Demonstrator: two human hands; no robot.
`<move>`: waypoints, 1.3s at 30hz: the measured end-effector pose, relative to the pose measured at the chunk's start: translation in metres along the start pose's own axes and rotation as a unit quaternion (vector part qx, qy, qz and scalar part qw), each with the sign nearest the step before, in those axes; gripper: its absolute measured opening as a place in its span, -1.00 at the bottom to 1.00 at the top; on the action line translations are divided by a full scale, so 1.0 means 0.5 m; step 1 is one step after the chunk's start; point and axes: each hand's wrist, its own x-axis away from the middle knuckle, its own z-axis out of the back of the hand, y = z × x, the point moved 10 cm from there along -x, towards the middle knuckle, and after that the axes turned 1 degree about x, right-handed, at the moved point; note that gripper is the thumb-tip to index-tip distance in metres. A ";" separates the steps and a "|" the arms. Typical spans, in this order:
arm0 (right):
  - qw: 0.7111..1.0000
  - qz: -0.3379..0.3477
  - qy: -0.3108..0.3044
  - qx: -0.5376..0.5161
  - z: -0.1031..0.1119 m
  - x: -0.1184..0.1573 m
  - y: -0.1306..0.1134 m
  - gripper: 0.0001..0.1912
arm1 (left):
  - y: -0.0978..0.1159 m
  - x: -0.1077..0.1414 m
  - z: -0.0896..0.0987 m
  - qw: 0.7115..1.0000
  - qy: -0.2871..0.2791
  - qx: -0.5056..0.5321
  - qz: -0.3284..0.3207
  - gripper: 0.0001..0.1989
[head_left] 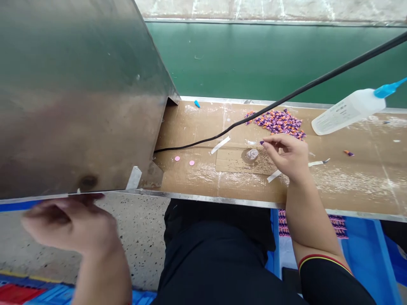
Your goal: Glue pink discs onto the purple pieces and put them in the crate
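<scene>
My right hand (284, 157) hovers over the cardboard-covered bench (197, 178), a small purple piece (261, 142) pinched at its fingertips. Just beyond those fingers lies a heap of purple and orange beads (276, 123). A small clear plastic cup (252, 154) stands left of the hand. My left hand (68, 224) is curled below the bottom edge of a large steel panel (79, 101), its fingertips at that edge. Whether it grips the panel or holds anything cannot be seen.
A white squeeze bottle with a blue nozzle (348, 112) lies at the right. A black cable (263, 114) crosses above the bench. Two pink discs (184, 161), white strips (220, 145) and a blue cone (197, 103) lie about. A green wall (254, 55) stands behind.
</scene>
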 end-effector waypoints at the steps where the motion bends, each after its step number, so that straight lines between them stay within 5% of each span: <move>1: 1.000 -0.014 0.010 -0.019 0.000 0.001 0.007 -0.95 | 0.013 0.046 0.029 0.997 0.018 0.026 -0.068 -0.54; 2: 0.999 -0.030 0.020 -0.034 -0.002 0.003 0.017 -0.96 | -0.013 0.095 0.009 0.997 -0.071 0.017 -0.030 -0.66; 4: 0.996 -0.062 0.039 -0.044 -0.004 0.004 0.040 -0.93 | -0.044 0.194 -0.013 0.985 -0.159 0.058 0.019 -0.79; 7: 0.994 -0.083 0.062 -0.039 -0.003 0.004 0.054 -0.88 | -0.078 0.324 -0.124 0.921 -0.351 0.111 0.131 -0.77; 11: 0.994 -0.077 0.059 -0.045 -0.008 0.028 -0.007 -0.88 | -0.100 0.390 -0.249 0.848 -0.410 0.203 0.267 -0.63; 15: 0.981 -0.106 0.001 -0.159 -0.075 0.102 -0.102 -0.90 | -0.098 0.415 -0.313 0.814 -0.419 0.245 0.319 -0.48; 19: 0.956 -0.152 0.000 -0.250 -0.142 0.173 -0.154 -0.83 | -0.057 0.416 -0.320 0.826 -0.451 0.253 0.224 -0.73; 21: 0.945 -0.176 0.009 -0.276 -0.157 0.194 -0.160 -0.81 | -0.023 0.396 -0.305 0.858 -0.443 0.241 0.103 -0.87; 23: 0.933 -0.201 0.004 -0.300 -0.164 0.205 -0.159 -0.78 | 0.014 0.379 -0.285 0.876 -0.425 0.224 -0.037 -0.78; 27: 0.896 -0.256 -0.020 -0.363 -0.167 0.218 -0.142 -0.69 | 0.050 0.376 -0.269 0.838 -0.452 0.229 -0.204 -0.57; 31: 0.843 -0.317 -0.055 -0.431 -0.186 0.231 -0.116 -0.61 | 0.057 0.379 -0.276 0.785 -0.522 0.254 -0.217 -0.49; 33: 0.832 -0.336 -0.061 -0.437 -0.195 0.237 -0.106 -0.57 | 0.049 0.376 -0.284 0.786 -0.539 0.262 -0.150 -0.58; 36: 0.868 -0.307 -0.016 -0.389 -0.184 0.234 -0.111 -0.58 | -0.009 0.377 -0.300 0.806 -0.511 0.280 0.101 -0.91; 39: 0.928 -0.237 0.048 -0.284 -0.156 0.225 -0.146 -0.78 | -0.062 0.429 -0.305 0.744 -0.457 0.332 0.358 -0.75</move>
